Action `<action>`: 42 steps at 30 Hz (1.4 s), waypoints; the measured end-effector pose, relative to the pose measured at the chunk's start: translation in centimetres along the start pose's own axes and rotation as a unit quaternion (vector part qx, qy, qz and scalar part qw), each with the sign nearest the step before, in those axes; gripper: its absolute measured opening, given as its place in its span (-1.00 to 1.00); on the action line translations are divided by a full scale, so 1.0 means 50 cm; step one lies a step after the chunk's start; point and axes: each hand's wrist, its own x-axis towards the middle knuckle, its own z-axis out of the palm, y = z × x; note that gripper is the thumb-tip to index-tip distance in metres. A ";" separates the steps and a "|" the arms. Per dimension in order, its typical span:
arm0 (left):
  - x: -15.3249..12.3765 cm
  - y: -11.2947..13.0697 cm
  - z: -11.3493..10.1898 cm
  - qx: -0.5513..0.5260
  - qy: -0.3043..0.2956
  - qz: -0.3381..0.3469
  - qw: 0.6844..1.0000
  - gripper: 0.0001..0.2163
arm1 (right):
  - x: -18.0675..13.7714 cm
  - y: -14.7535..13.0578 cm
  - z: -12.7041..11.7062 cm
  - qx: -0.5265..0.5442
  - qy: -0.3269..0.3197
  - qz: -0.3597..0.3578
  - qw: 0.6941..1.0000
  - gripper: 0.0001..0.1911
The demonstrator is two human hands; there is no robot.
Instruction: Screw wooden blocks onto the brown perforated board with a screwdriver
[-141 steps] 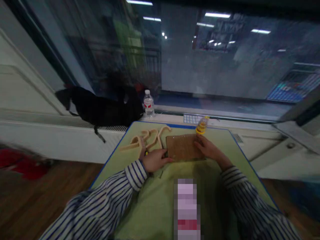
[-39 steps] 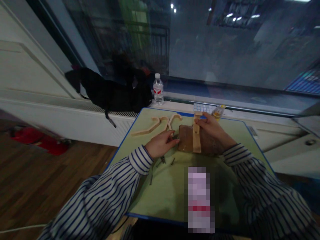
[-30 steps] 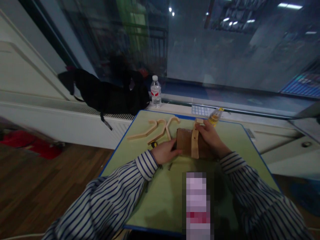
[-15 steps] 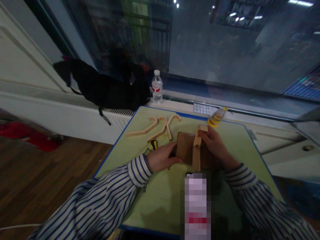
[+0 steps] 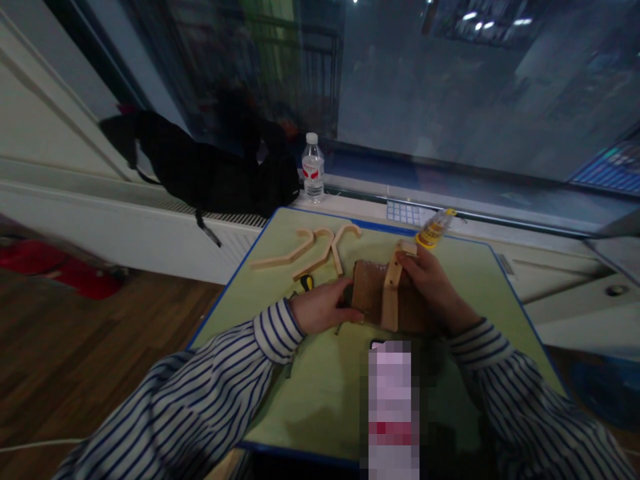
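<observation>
My left hand (image 5: 323, 308) grips the left edge of a brown, cardboard-like block (image 5: 367, 290), thumb at the front and the other fingers partly hidden behind it. My right hand (image 5: 433, 283) is closed on the upper part of a bent wooden piece (image 5: 391, 303), which lies across the brown block and has small dark holes. Three similar hooked wooden pieces (image 5: 285, 259) lie farther back on the table, to the left. Beside my left hand is a tool with a yellow and black handle (image 5: 307, 283); its other end is hard to make out.
The pale green table (image 5: 310, 400) has a blue edge. A clear bottle with yellow ends (image 5: 434, 230) leans at its back edge. On the sill stand a water bottle (image 5: 313, 170) and a black bag (image 5: 215, 173). A pixelated patch covers the table's front.
The whole view has shifted slightly. My right hand has tilted the wooden piece a little on the brown block. My left hand keeps its hold.
</observation>
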 end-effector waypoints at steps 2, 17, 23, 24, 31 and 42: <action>-0.002 0.002 -0.004 0.007 0.003 0.007 1.000 -0.38 | -0.002 -0.005 0.000 0.005 -0.003 -0.004 1.000 -0.66; 0.057 0.022 -0.101 0.064 0.025 0.063 0.996 -0.62 | 0.016 -0.055 0.001 -0.042 -0.009 -0.097 0.994 -0.77; 0.044 0.021 -0.112 0.127 -0.041 0.035 0.990 -0.81 | 0.025 -0.014 0.017 -0.101 -0.036 -0.108 0.988 -0.72; 0.040 0.025 -0.114 0.128 -0.049 0.032 0.990 -0.81 | 0.023 -0.014 0.018 -0.110 -0.037 -0.110 0.987 -0.73; -0.007 0.101 -0.102 0.178 -0.102 0.072 0.976 -0.78 | 0.018 -0.024 0.032 -0.177 -0.032 -0.109 0.978 -0.84; -0.037 0.170 -0.025 0.261 -0.057 0.091 0.959 -0.70 | 0.002 -0.029 0.046 -0.279 -0.025 -0.128 0.951 -0.71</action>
